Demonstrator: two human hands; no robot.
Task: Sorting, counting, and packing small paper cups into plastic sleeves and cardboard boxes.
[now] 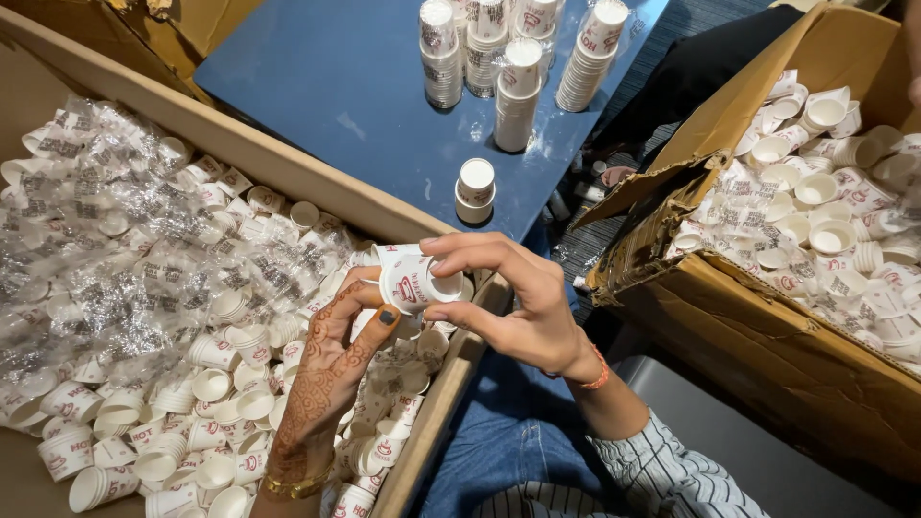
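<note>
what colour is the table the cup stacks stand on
Dark blue: the table under the cup stacks, clearest in the head view.

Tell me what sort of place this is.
Probably a small packing or sorting spot rather than a home kitchen. Two big cardboard boxes brim with loose paper cups, wrapped cup stacks stand on a blue table, and both hands hold a short cup stack.
</note>
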